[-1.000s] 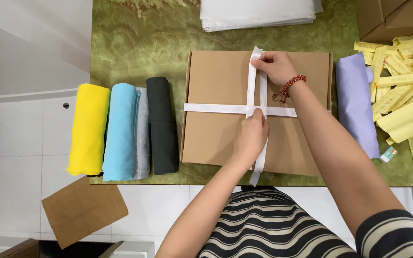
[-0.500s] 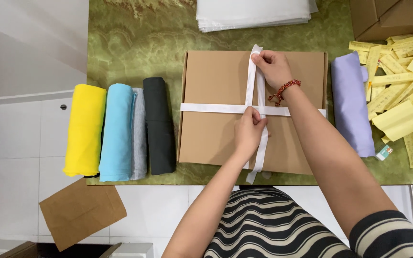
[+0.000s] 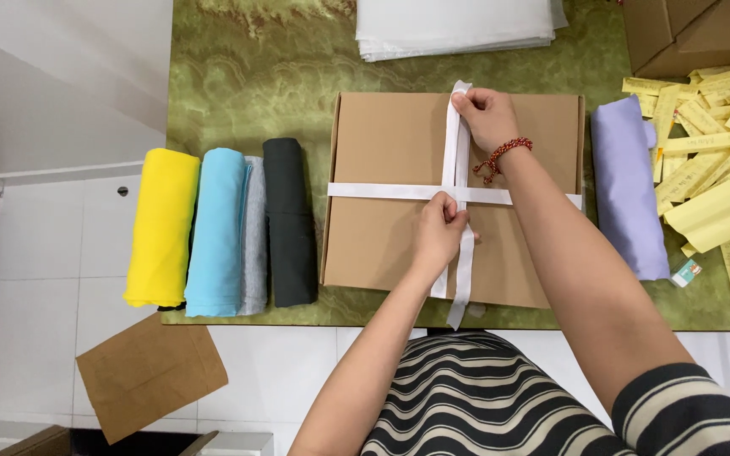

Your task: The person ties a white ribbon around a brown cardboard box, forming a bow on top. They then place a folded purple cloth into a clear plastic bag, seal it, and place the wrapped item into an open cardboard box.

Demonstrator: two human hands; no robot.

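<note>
Leftward first: yellow roll [image 3: 162, 226], blue roll [image 3: 217, 230], black roll [image 3: 289, 221] at nine o'clock. Centre: cardboard box [image 3: 399, 152]; my left hand [image 3: 439, 235] pinches the white ribbon [image 3: 382, 191] at its crossing. Twelve o'clock: my right hand [image 3: 485, 114] grips the ribbon's far end. Risk, as I judge: slack lets the crossing slide off-centre.

Left hand [image 3: 439, 232]: fingers pinched shut, forearm bare. Right hand [image 3: 485, 114]: fingers curled closed, arm extended, beaded wrist.
</note>
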